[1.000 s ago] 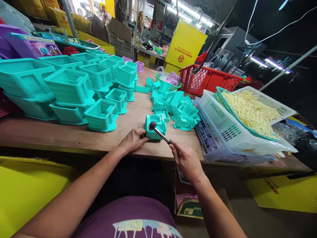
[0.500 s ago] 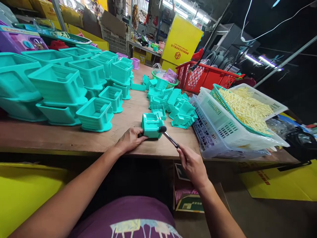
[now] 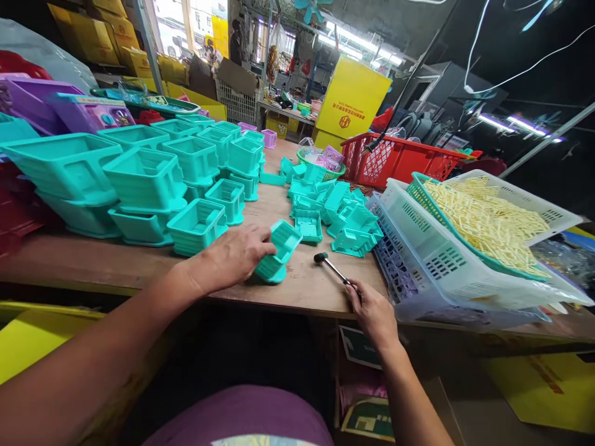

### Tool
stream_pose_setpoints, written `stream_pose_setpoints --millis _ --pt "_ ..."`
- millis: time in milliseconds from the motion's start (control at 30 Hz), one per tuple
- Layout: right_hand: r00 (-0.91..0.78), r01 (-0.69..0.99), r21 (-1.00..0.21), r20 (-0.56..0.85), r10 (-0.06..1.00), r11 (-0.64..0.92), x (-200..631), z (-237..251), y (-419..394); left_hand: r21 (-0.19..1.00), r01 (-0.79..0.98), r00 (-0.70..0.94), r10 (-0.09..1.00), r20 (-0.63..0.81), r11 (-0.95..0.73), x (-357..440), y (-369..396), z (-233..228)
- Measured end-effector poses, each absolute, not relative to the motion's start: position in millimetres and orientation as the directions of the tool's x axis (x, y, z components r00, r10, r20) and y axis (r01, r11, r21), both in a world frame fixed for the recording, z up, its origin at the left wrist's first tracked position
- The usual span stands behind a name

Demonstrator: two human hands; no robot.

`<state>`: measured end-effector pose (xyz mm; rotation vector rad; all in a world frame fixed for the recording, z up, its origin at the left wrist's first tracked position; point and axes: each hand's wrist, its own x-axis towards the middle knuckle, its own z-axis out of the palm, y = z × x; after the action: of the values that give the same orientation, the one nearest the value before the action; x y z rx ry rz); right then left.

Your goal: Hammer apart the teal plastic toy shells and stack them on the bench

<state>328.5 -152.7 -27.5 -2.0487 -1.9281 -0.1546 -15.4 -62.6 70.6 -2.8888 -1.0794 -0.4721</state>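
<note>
My left hand (image 3: pixel 242 251) is closed on a teal plastic box (image 3: pixel 279 248), which tilts over the front part of the table; its far side shows past my fingers. In my right hand (image 3: pixel 372 313) is a small mallet (image 3: pixel 337 267) with a dark round head and a thin metal shaft. The mallet head is low over the wood, to the right of the box and apart from it. Left of my left hand stand rows of stacked teal boxes (image 3: pixel 144 176). Beyond the mallet lies a loose heap of teal plastic parts (image 3: pixel 337 207).
White and clear plastic crates (image 3: pixel 432 248) stand at the table's right, topped by a green basket (image 3: pixel 418 192) of pale yellow strips. Behind are a red crate (image 3: pixel 404 158) and a yellow carton (image 3: pixel 351 99). Purple toy parts (image 3: pixel 88 114) sit at back left.
The teal box has been tipped and shifted left by my left hand, away from the mallet. The mallet head no longer meets the box. The view has turned a little left.
</note>
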Motion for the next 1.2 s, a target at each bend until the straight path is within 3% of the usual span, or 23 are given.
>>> stream_pose_setpoints --millis 67,133,233,300,367,500,600,667,733,833,900,967,1067,1200 --pt "0.07 0.99 -0.136 0.364 0.929 -0.022 323.5 -27.9 -141.7 0.15 0.633 0.678 0.637 0.368 -0.76 -16.2 -61.4 61.5" --pt "0.064 0.981 -0.19 0.48 0.875 0.033 308.9 -25.1 -133.3 0.316 0.643 0.517 0.701 0.491 -0.697 -17.5 -62.0 42.1" --pt "0.062 0.86 -0.459 0.53 0.846 0.224 265.5 -19.9 -126.0 0.665 0.568 0.228 0.87 0.438 -0.484 -16.6 -71.1 8.1" --pt "0.014 0.662 -0.677 0.439 0.898 0.321 229.3 -19.1 -121.5 0.819 0.437 0.209 0.928 0.309 -0.371 -12.6 -81.4 -7.8" --pt "0.004 0.474 -0.819 0.37 0.929 0.324 199.2 -20.5 -114.3 0.881 0.32 0.254 0.927 0.275 -0.349 -7.4 -90.7 -14.9" --pt "0.176 0.116 -0.976 0.205 0.963 0.186 177.8 -21.6 -96.2 0.836 0.291 0.271 0.878 0.395 -0.466 0.1 -93.9 -13.4" --pt "0.179 -0.175 -0.984 -0.015 0.984 0.017 180.1 -19.0 -89.5 0.647 0.459 0.294 0.791 0.536 -0.609 6.2 -87.1 -14.1" --pt "0.101 -0.256 -0.966 -0.057 0.993 -0.03 181.4 -17.8 -90.0 0.507 0.571 0.276 0.733 0.622 -0.646 11.8 -82.6 -16.8" --pt "0.045 -0.176 -0.984 -0.013 0.999 -0.005 183.8 -16.4 -94.1 0.437 0.629 0.254 0.702 0.665 -0.643 16.0 -78.8 -18.0" --pt "0.051 0.266 -0.95 0.183 0.982 0.163 193.7 -7.5 -105.7 0.394 0.641 0.303 0.689 0.658 -0.659 16.8 -75.4 -12.7" --pt "0.079 0.559 -0.776 0.399 0.913 0.291 202.3 5.5 -113.4 0.372 0.635 0.343 0.679 0.649 -0.677 16.3 -75.8 -5.8" --pt "0.056 0.708 -0.585 0.606 0.794 0.396 208.4 21.3 -115.7 0.36 0.623 0.358 0.662 0.659 -0.694 19.4 -78.3 0.7" --pt "-0.142 0.71 -0.417 0.704 0.696 0.567 210.2 38.0 -102.5 0.363 0.579 0.357 0.627 0.692 -0.73 32.0 -82.6 6.2" --pt "-0.289 0.586 -0.451 0.66 0.694 0.673 207.6 38.6 -72.0 0.383 0.613 0.327 0.663 0.673 -0.692 49.3 -82.5 10.3"
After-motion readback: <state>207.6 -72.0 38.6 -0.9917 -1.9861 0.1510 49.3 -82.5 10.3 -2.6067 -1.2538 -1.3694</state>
